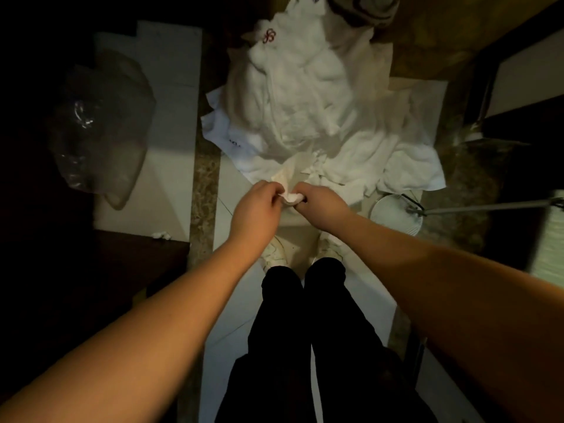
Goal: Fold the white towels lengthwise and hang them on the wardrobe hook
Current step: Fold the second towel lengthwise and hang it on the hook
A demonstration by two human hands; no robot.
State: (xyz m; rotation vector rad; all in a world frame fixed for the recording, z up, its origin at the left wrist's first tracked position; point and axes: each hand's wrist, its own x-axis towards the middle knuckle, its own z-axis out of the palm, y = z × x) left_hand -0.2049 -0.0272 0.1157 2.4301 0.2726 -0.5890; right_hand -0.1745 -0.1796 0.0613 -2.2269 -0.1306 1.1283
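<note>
Our left hand and right hand meet close together, each grip pinching the same small bunched bit of white cloth between curled fingers and thumb, held up over the floor in front of our feet. We cannot tell whether this bit is the corner of a towel or a separate scrap; a pale fold runs from it back toward the heap. Just beyond our hands lies the pile of white towels, crumpled and loose on the floor, one piece near the top carrying a red embroidered mark. To the left sits a clear plastic bag on a pale board, and to the right a round white object with a metal rod running off toward the edge. No wardrobe hook shows in this view. We judge the task barely begun: no towel looks folded lengthwise, none is hung, and the whole heap is left to sort, fold and carry to the hook.
</note>
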